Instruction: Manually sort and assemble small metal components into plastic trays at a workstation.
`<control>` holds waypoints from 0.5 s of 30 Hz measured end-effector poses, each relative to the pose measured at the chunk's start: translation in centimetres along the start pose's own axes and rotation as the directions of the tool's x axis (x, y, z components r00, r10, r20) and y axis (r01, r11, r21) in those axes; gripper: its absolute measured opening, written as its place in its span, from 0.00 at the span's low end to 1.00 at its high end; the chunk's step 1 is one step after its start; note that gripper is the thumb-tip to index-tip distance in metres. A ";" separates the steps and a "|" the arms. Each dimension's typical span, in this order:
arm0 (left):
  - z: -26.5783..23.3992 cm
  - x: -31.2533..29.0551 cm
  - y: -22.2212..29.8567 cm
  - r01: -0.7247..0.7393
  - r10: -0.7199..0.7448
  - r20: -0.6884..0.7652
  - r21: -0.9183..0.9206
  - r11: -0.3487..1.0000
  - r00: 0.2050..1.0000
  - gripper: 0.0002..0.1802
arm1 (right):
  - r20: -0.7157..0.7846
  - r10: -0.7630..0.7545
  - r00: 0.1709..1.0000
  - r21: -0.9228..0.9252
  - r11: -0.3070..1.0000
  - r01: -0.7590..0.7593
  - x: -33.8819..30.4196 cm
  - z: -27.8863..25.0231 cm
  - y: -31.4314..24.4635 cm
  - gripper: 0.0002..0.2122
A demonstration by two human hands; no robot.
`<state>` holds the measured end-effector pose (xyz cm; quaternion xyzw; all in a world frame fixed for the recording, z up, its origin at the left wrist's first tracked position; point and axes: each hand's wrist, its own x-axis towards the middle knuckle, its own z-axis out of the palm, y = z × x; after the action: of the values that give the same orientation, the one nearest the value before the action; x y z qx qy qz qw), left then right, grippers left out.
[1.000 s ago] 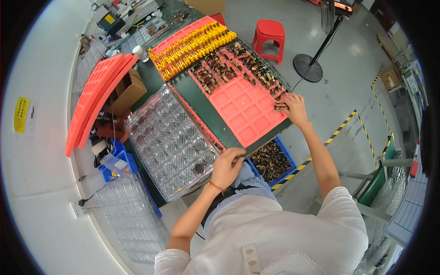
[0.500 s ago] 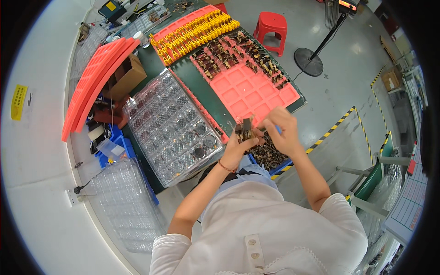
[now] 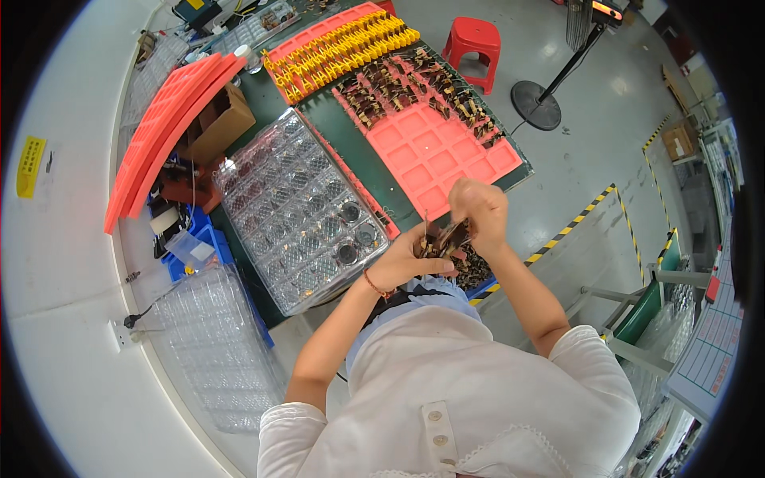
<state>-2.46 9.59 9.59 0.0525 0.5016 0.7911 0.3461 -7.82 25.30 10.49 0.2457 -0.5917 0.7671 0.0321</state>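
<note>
My left hand (image 3: 398, 261) is closed around a small bunch of dark parts with brass-coloured pieces (image 3: 433, 242); their exact kind is hard to make out. Above it, my right hand (image 3: 480, 211) has its fingers pinched at the bunch, on what looks like one of the same dark parts. Just beyond both hands lies a pink compartment tray (image 3: 432, 169). Similar dark parts (image 3: 382, 84) fill its far rows and right side, while the nearer compartments are bare. Below my hands, partly hidden by them, a blue bin (image 3: 484, 290) holds many loose parts of this sort.
Left of my hands, stacked clear plastic trays (image 3: 295, 211) hold some round dark pieces. Farther off, yellow clip-like parts (image 3: 343, 52) stand in rows on another pink tray. Pink trays (image 3: 163, 135) lean at the left. A red stool (image 3: 473, 48) and a fan base (image 3: 535, 107) stand beyond.
My right hand has moved slightly up and left, its fingers now at the bunch. The left hand has shifted a little down and left, and the bunch has tilted.
</note>
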 end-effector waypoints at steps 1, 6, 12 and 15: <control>-0.1 0.0 -0.2 0.011 -0.013 -0.023 -0.073 0.997 1.000 0.24 | 0.002 0.000 1.000 0.001 1.000 0.000 0.2 -0.1 0.0 0.19; -1.1 -1.1 -0.9 -0.041 0.044 0.014 -0.177 0.983 0.999 0.25 | 0.045 0.261 0.964 0.186 0.946 -0.265 1.6 -3.0 -1.7 0.16; -2.2 -1.2 0.0 0.139 -0.078 0.382 -0.135 0.981 0.921 0.28 | 0.422 0.460 0.781 -0.352 0.878 -0.326 1.8 -1.7 -3.8 0.08; -2.1 -0.8 -0.1 0.206 -0.176 0.509 -0.002 0.979 0.842 0.29 | 0.609 0.407 0.680 -0.357 0.907 -0.224 1.4 -1.5 -3.3 0.13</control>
<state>-2.78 7.52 8.69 0.1983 0.3734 0.7248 0.5440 -8.46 27.32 13.78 0.3923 -0.6893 0.5379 -0.2859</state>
